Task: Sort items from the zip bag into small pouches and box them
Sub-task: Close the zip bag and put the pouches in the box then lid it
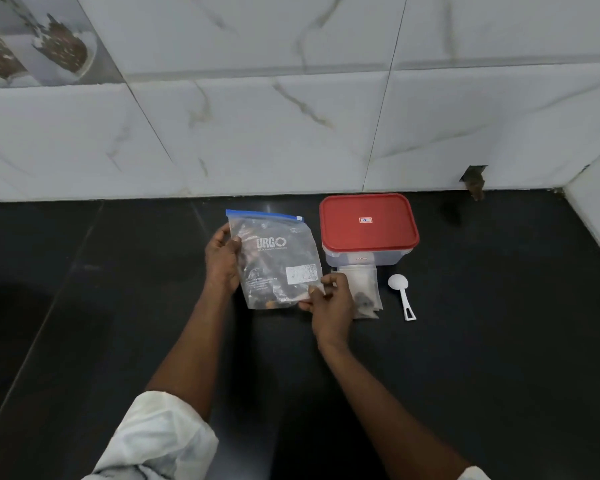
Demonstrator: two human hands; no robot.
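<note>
The left hand (222, 261) gripped the zip bag (278, 261) by its left edge, thumb (235, 242) laid over the front and the other fingers hidden behind the plastic. The right hand (331, 303) pinched the bag's near right corner between thumb and curled fingers. The bag spanned the gap between the two grips. Its long axis ran away from the person, with the blue zip strip (264, 215) at the far end pointing toward the tiled wall (291, 133) and leaning a little left. The printed face was turned up, and dark contents showed through, mostly toward the near end. Whether the bag lay on the black counter (482, 323) or was lifted just off it could not be told.

Just right of the right hand, partly under it, lay small clear pouches (362, 285). Beyond them stood a box (361, 259) with its red lid (368, 220) on. A white spoon (403, 296) lay further right, bowl toward the box.
</note>
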